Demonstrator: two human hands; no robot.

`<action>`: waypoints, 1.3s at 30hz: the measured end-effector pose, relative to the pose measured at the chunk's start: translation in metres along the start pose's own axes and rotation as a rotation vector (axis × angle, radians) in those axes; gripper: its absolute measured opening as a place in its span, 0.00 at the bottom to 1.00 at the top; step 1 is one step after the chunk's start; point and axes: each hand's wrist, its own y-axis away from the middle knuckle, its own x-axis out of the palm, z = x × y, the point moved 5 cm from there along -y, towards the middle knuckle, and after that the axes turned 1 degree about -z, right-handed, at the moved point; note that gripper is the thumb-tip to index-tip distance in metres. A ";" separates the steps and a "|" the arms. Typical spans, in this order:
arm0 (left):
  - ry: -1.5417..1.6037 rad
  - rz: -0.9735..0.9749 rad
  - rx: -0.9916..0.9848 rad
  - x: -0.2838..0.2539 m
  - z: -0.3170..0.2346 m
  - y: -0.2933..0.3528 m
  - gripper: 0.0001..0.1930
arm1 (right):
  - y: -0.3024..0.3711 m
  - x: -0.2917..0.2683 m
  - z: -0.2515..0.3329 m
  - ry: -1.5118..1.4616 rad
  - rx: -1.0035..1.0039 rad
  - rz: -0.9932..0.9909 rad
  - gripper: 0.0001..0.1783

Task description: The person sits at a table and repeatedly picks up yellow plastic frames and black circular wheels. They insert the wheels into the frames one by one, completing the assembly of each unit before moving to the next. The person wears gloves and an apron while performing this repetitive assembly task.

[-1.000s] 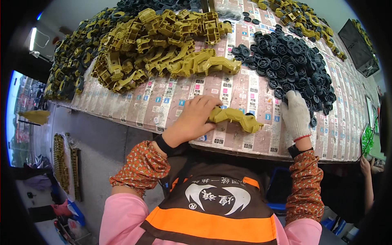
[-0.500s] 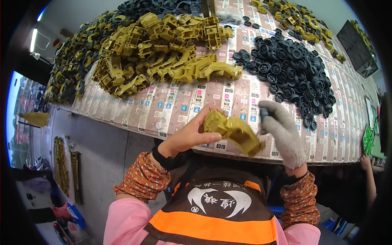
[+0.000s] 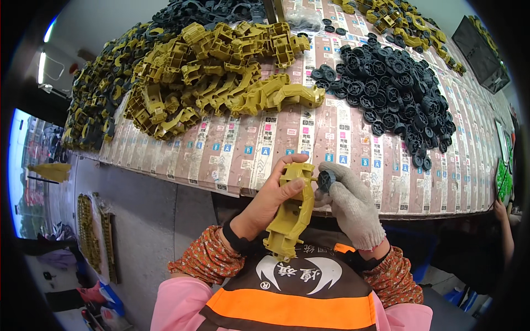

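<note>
Yellow plastic frame gripped in the left hand, black wheel pinched in the gloved right hand

The frame is held lengthwise above the near edge of the table, its far end beside the wheel and its near end over the brown apron. The bare left hand reaches in from the near left, wrist bent, thumb pressed across the frame's face and fingers wrapped behind its left side. From the near right comes the right hand, in a pale knitted glove, fingers curled round the wheel and turned inward toward the frame. A short peg sticks out of the frame toward the wheel; whether the two touch, I cannot tell. Both forearms wear flowered sleeves, elbows spread wide.

Beyond the hands, the striped tabletop shows as a broad band, reaching left under the pile of yellow frames and right past the pile of black wheels. Both piles sit well apart from the hands, with a narrow gap of tabletop between them. Along the right, the band continues to the table's right end, where another person's arm shows beyond the edge.
</note>
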 end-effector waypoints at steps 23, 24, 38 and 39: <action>-0.825 0.133 0.554 0.016 0.004 0.001 0.30 | 0.024 -0.005 0.002 0.710 -0.355 -0.177 0.26; -0.861 0.142 0.585 0.016 0.005 0.000 0.30 | 0.026 -0.004 0.000 0.755 -0.393 -0.169 0.26; -0.535 0.245 0.339 0.016 0.009 -0.025 0.34 | 0.000 -0.028 0.044 0.763 -0.122 -0.080 0.16; -0.424 0.184 0.301 0.015 0.008 -0.027 0.34 | -0.016 -0.050 0.049 0.898 -0.249 -0.119 0.14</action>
